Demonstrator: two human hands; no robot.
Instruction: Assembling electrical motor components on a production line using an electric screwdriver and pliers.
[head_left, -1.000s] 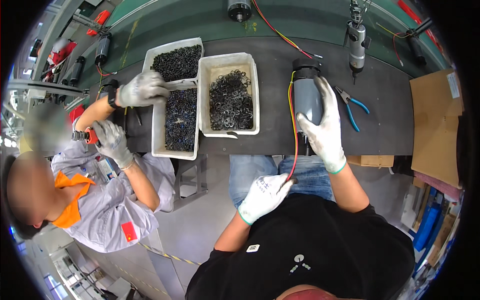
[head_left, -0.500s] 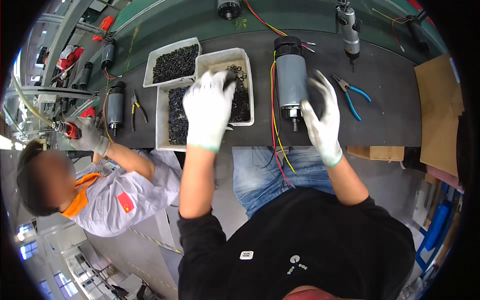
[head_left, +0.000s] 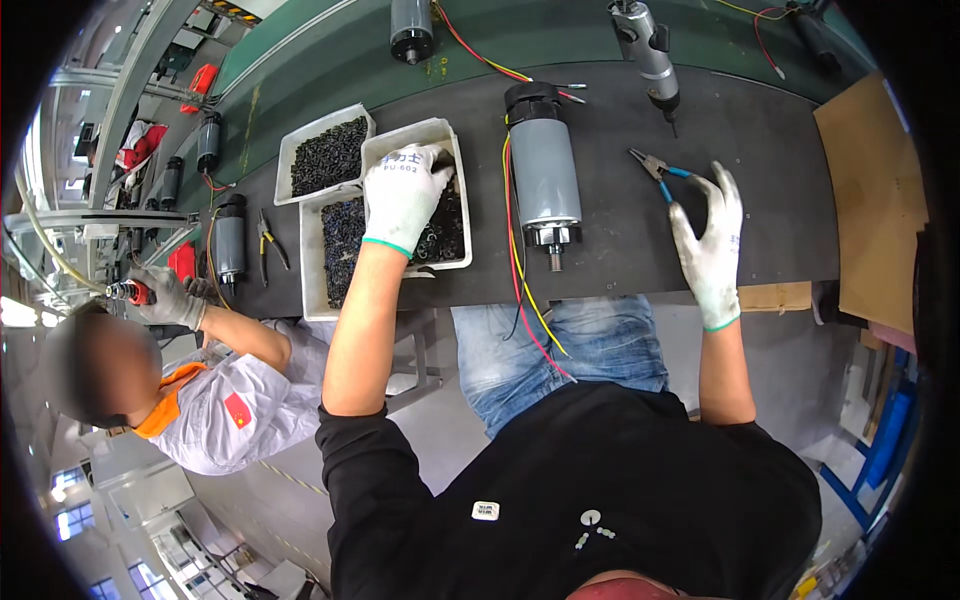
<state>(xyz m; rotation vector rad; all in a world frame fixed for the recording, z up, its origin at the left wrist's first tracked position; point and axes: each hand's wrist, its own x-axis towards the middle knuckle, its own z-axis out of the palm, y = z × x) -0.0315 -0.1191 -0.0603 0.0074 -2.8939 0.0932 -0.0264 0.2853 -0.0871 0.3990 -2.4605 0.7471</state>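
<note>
My left hand (head_left: 403, 203), in a white glove, is over the right-hand white bin (head_left: 468, 225) of small black rings (head_left: 450, 215). Its fingers are curled and closed; whatever they hold is hidden. On the right, my gloved right hand (head_left: 714, 248) has its thumb and fingers on the blue handles of a pair of pliers (head_left: 657, 170), whose jaws point away to the left. Between my hands a grey cylindrical motor (head_left: 545, 170) lies on the dark bench, its shaft toward me. Red, yellow and black wires (head_left: 515, 240) run down beside it and over the bench edge.
Two more white bins, one of small black parts (head_left: 328, 158), adjoin on the left. A power screwdriver (head_left: 647, 55) hangs at the back. Another motor (head_left: 411, 30) sits behind. Cardboard (head_left: 870, 190) stands at right. At left, a co-worker's gloved hand (head_left: 172, 297) holds a red-and-black tool.
My right hand has moved right, from beside the motor onto the pliers. My left hand stays over the bins. The whole view has shifted somewhat.
</note>
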